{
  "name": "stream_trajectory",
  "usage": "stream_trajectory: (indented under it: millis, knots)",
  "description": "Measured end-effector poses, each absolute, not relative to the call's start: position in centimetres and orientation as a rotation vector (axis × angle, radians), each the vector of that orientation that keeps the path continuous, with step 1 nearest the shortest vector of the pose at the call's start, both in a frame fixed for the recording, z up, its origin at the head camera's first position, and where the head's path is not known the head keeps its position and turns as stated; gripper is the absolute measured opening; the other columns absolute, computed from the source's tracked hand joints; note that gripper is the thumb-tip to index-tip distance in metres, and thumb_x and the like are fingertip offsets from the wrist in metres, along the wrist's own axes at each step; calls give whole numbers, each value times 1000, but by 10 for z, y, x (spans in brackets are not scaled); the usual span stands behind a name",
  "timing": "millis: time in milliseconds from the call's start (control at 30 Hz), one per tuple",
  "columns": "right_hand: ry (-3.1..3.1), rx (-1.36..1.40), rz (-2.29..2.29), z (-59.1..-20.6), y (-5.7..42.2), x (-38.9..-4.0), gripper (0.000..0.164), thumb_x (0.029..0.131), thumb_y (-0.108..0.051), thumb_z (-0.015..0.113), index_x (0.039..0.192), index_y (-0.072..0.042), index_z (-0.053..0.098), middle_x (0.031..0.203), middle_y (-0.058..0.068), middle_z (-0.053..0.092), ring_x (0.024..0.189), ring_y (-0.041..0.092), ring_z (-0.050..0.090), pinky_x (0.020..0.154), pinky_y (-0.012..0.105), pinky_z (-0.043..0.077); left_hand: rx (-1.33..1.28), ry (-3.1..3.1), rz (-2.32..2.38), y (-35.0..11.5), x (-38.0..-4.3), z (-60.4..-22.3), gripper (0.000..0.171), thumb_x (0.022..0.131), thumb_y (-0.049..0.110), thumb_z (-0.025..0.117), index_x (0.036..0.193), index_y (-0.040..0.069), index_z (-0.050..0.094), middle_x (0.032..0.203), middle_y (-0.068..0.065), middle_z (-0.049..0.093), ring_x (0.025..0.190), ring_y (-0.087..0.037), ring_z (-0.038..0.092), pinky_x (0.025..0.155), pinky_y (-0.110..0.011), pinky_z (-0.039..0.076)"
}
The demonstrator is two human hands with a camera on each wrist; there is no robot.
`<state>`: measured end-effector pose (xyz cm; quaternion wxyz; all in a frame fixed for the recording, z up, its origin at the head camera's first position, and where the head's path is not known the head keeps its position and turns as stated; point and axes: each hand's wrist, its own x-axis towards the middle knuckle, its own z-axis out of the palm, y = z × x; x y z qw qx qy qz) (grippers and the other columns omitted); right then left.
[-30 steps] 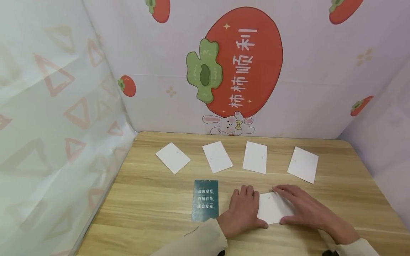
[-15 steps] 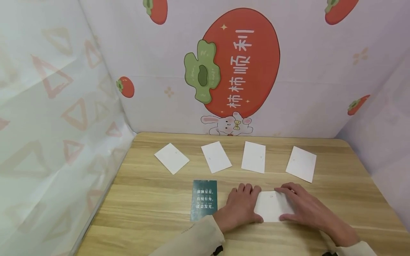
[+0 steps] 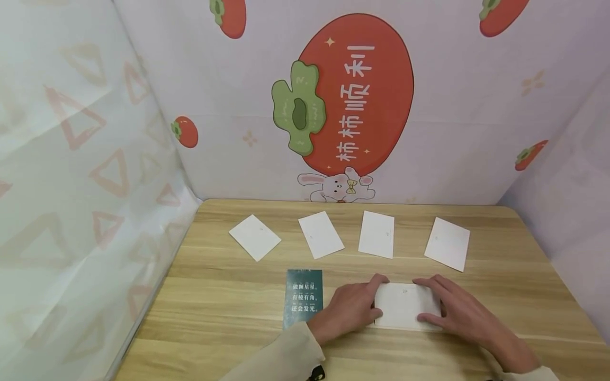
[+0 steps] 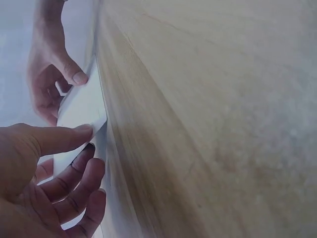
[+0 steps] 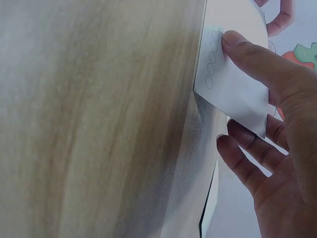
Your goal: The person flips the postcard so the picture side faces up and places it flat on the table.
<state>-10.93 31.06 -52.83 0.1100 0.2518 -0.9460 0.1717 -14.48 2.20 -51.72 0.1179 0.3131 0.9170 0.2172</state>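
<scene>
Between my two hands a white postcard (image 3: 405, 306) with a row of small circles printed on it lies lengthwise, slightly raised above the wooden table. My left hand (image 3: 350, 308) pinches its left end, thumb on top and fingertips beneath, as the left wrist view shows. At the other end my right hand (image 3: 459, 309) grips it, the thumb (image 5: 235, 38) on the printed face and other fingers at the far edge and underside. A teal postcard (image 3: 303, 297) with white lettering lies left of my left hand, its lower part hidden by the sleeve.
Farther back, spaced in a row, lie white cards: a tilted one (image 3: 255, 237) at left, two near the middle (image 3: 321, 235) (image 3: 377, 234), and one (image 3: 447, 244) at right. A patterned backdrop (image 3: 229, 159) rises behind the table (image 3: 214, 296).
The white postcard has turned to lie squarely lengthwise. My left hand has shifted left and its fingers have drawn in around the card's end. My right hand keeps its grip on the other end.
</scene>
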Motion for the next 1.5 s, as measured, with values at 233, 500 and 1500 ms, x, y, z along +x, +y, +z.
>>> stream_trajectory:
  millis: [233,500,1500]
  knots:
    - [-2745,716,548,-528,308,-107,65,75,-30,101,131,-19,71,111,-14,64,87,-3,46,71,22,46,926,2718,659,18,-144,-518,58,101,26,79,152,28,51,79,17,59,63,1,51,60,-18,38]
    - [-2680,709,599,-522,303,-106,56,73,-13,100,120,-18,72,109,-11,71,84,-5,51,69,10,40,1014,2782,656,15,-148,-517,36,107,26,70,142,26,59,85,17,64,64,3,50,59,-16,36]
    - [-2431,897,639,-522,300,-107,41,113,-55,44,97,-26,67,96,-23,64,84,-3,63,78,10,51,1264,2917,786,3,-146,-520,16,104,15,70,113,29,71,106,18,77,86,10,66,67,-8,45]
